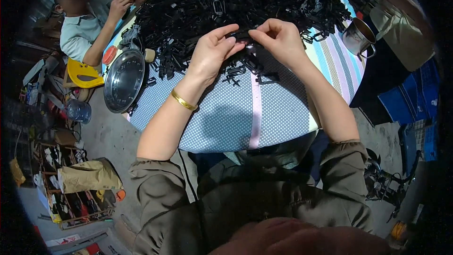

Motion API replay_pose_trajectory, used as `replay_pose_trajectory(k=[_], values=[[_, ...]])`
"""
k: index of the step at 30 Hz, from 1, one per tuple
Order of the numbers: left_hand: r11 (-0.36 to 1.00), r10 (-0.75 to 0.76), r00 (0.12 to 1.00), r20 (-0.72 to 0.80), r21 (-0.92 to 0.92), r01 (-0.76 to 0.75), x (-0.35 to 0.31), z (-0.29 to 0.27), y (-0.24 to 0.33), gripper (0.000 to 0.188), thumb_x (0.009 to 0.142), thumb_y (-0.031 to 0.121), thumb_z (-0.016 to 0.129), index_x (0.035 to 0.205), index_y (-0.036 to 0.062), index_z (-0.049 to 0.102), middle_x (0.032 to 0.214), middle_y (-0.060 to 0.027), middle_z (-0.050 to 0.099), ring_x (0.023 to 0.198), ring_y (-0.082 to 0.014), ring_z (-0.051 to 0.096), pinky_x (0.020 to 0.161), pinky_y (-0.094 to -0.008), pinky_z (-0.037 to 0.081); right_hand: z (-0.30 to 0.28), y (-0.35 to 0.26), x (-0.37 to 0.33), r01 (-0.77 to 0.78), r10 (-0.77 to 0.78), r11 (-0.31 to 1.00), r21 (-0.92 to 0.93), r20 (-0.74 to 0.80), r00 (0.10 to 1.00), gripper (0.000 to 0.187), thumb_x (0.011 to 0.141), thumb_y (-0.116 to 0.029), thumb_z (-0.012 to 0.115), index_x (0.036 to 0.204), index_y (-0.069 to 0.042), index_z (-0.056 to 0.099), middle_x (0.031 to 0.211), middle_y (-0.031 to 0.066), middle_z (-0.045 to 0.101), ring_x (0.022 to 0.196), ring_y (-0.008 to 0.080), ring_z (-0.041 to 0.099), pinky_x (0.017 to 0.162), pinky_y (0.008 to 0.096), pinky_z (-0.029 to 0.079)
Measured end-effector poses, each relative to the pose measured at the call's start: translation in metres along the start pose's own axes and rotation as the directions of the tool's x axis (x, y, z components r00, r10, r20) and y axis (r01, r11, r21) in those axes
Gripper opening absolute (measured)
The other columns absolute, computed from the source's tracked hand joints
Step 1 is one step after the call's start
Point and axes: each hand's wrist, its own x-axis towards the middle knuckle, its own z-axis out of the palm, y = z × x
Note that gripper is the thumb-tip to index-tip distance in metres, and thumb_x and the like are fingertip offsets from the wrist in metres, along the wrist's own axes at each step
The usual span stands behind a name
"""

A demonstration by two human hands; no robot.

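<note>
Over the near edge of a large heap of black plastic parts (222,2), my two hands meet around a small, dark, narrow plastic piece (242,34). My left hand (211,53), with a gold bangle at the wrist, grips its left end between thumb and fingers. At the other end, the thumb and index finger of my right hand (282,42) pinch it. Its exact shape is partly hidden by the fingers. Just below the hands, a black rectangular frame piece (268,79) and a few smaller black bits (232,80) lie on the patterned tablecloth (226,113).
A steel basin (113,95) stands at the table's left edge, near a red lid (109,55). A metal mug (357,38) is at the right edge. Across the left side sits a co-worker (78,30), hands raised together. A yellow stool (84,73) stands beside the table.
</note>
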Motion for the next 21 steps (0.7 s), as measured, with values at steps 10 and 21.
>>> replay_pose_trajectory(k=[10,21], values=[[0.999,0.042,0.998,0.036,0.001,-0.042,0.0,0.004,0.002,0.039,0.088,0.004,0.044,0.124,-0.0085,0.033,0.092,-0.0192,0.059,0.08,-0.0214,0.063,0.067,-0.0235,0.054,-0.008,-0.014,-0.001,-0.013,0.005,0.811,-0.585,-0.015,1.0,0.041,0.064,-0.043,0.071,0.059,-0.004,0.058,0.054,0.0099,0.056,0.049,0.022,0.057,0.046,0.0311,0.044],[0.997,-0.01,0.999,-0.052,-0.076,0.006,0.004,-0.008,0.0,0.038,0.093,0.013,0.036,0.123,-0.0098,0.032,0.101,-0.0215,0.054,0.088,-0.0236,0.061,0.073,-0.0254,0.054,-0.014,0.003,0.0,0.153,-0.057,0.944,-0.292,0.31,0.949,0.031,0.072,-0.008,0.06,0.103,-0.005,0.056,0.075,0.0105,0.062,0.073,0.0188,0.062,0.064,0.0311,0.048]])
